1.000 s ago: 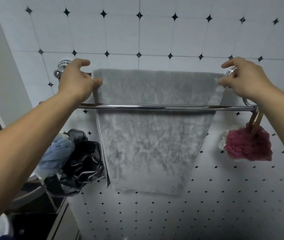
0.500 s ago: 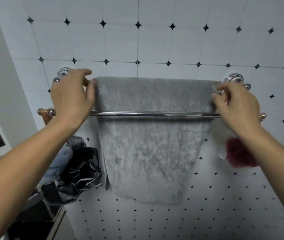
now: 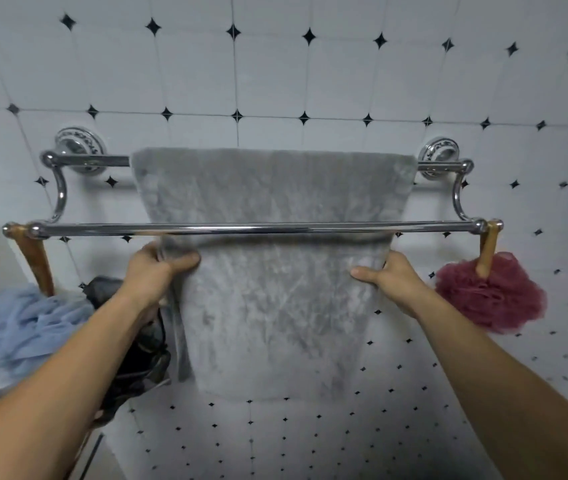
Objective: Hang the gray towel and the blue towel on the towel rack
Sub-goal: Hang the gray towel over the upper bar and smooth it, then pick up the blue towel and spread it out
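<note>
Gray towel (image 3: 275, 306) draped over the rear bar of your chrome towel rack (image 3: 261, 229), your left hand (image 3: 157, 271) and right hand (image 3: 391, 278) each pinching a side edge below the front bar, white diamond-dotted wall tiles (image 3: 275, 71) behind, maroon loofah (image 3: 490, 292) hanging right, pale blue loofah (image 3: 22, 323) left.

A home bathroom: white wall tiles (image 3: 275, 71) with small black diamond insets, and a chrome double-bar towel rack (image 3: 258, 229) fixed to them above the hands. A red bath pouf (image 3: 490, 292) hangs right of the hands, a blue one (image 3: 22, 327) to their left.
</note>
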